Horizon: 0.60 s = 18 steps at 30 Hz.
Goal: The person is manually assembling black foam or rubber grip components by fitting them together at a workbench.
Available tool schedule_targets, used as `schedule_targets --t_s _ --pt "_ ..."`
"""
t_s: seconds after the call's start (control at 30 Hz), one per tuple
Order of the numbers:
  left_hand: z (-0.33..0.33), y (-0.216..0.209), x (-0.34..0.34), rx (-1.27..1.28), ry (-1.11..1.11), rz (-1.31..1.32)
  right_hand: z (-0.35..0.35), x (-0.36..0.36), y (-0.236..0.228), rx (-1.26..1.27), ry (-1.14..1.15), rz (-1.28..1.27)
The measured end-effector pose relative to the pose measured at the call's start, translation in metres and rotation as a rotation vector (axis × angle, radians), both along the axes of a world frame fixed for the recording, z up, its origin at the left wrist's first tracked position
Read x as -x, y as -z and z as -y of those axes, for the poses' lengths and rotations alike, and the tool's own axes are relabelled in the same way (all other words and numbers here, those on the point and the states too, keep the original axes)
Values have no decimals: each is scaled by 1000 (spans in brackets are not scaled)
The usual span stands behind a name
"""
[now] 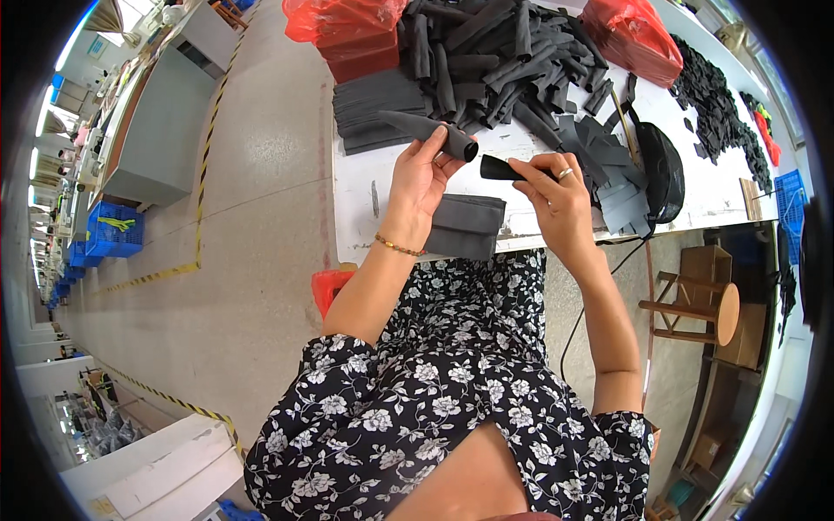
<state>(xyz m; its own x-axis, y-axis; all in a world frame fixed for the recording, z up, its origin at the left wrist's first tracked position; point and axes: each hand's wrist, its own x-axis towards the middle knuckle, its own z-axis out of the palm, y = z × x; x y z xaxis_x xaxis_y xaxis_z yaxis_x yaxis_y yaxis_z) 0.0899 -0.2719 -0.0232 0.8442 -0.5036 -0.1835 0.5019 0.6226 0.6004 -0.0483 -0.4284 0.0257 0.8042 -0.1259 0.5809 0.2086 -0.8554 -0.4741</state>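
My left hand (pixel 417 181) is closed around a dark grey fabric tube (pixel 407 125), whose round open end points toward my right hand. Pinched between the thumb and fingers of my right hand (pixel 560 198) is a short, black, curved piece (pixel 498 168); I cannot make out its exact kind. A small gap separates this piece from the tube's mouth. Below both hands, near the table's front edge, lies a flat stack of dark grey fabric pieces (pixel 467 227). Another stack of grey cloth strips (pixel 378 100) sits beyond my left hand.
On the white table (pixel 356 195), a heap of rolled grey fabric tubes (pixel 486 61) lies between two red plastic bags (pixel 352 39) (pixel 632 43). Loose flat grey pieces (pixel 608 169) and a black rounded object (pixel 658 174) are at the right. A wooden stool (pixel 728 314) stands below.
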Motion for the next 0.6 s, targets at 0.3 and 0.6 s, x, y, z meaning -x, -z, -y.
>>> schedule_targets --t_s 0.3,0.6 --pt "0 -6 7 -114 13 33 -6 -9 -11 299 65 44" --pt "8 -36 42 -59 -115 152 -15 -9 -14 450 146 190"
